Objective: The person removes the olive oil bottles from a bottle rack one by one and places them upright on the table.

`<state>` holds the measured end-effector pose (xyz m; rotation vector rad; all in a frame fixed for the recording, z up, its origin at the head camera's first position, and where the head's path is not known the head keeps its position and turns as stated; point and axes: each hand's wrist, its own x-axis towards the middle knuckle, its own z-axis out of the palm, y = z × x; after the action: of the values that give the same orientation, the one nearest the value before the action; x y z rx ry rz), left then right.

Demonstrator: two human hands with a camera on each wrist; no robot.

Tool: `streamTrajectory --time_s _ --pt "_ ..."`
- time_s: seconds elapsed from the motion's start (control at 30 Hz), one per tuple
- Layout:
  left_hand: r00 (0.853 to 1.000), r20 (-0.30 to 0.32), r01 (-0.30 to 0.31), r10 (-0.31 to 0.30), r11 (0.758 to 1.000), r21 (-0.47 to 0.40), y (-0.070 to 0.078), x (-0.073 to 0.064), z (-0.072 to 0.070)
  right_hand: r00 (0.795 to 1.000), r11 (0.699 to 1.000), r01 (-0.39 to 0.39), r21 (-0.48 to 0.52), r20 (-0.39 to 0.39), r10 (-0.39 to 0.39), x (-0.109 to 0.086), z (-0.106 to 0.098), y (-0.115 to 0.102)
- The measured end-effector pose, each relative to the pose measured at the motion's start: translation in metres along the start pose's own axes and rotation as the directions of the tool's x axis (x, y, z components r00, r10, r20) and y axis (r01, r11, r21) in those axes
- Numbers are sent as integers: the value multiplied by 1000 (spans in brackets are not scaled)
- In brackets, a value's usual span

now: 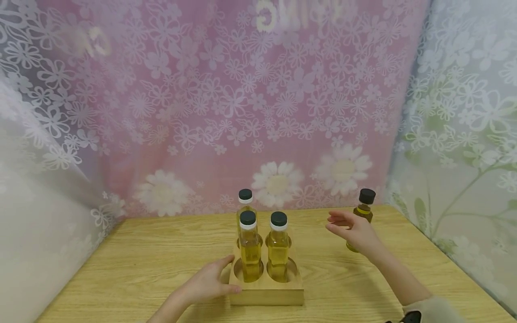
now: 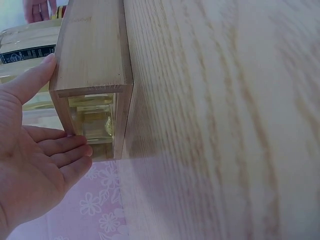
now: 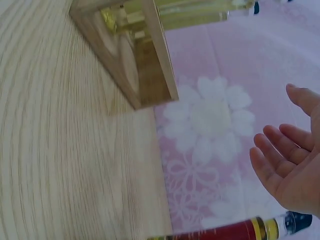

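Observation:
A light wooden rack [image 1: 266,297] with round holes stands on the table. Upright in it are three clear bottles of yellow oil with dark green caps: front left [image 1: 251,258], front right [image 1: 278,251] and back left [image 1: 245,208]. My left hand [image 1: 206,281] touches the rack's front left corner, thumb near the top front edge and straight fingers along the left side. To the right, a darker bottle [image 1: 364,211] with a black cap stands partly hidden behind my right hand [image 1: 355,233]. That hand is raised, fingers loosely bent, holding nothing. A red label [image 3: 225,231] shows on this bottle in the right wrist view.
The rack's back right hole [image 1: 284,240] shows no bottle. Beneath everything is a wood-grain table [image 1: 169,242]. A pink flowered curtain [image 1: 202,112] hangs along the back edge, and pale flowered sheets [image 1: 472,179] close off both sides.

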<state>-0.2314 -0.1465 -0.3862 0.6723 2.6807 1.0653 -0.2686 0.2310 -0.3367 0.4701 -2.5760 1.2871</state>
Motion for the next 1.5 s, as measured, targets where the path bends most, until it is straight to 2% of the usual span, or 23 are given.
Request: streamTrajectory --time_s 0.2,0.57,0.8,1.07,1.2,1.37,1.5 --pt "1000 -4 -5 5 1000 2 0 -1 1 994 996 55 70 87 -61 1 22 -14" --pt "1000 -2 4 -4 1000 -2 1 -2 0 961 974 138 178 213 -175 3 55 -24" --pt "1000 -10 10 -9 1000 3 2 -1 0 941 961 118 248 282 -189 5 66 -30" --pt "1000 -5 17 -17 1000 6 3 -1 0 927 955 87 284 328 -182 3 76 -40" --pt "1000 -3 10 -10 1000 1 2 -1 0 937 961 68 266 314 -153 3 80 -44" --pt "1000 -4 3 -3 1000 2 0 0 1 964 980 74 185 238 -118 2 83 -47" --pt "1000 -7 4 -4 1000 5 0 -1 2 977 985 87 148 179 -114 1 85 -48"
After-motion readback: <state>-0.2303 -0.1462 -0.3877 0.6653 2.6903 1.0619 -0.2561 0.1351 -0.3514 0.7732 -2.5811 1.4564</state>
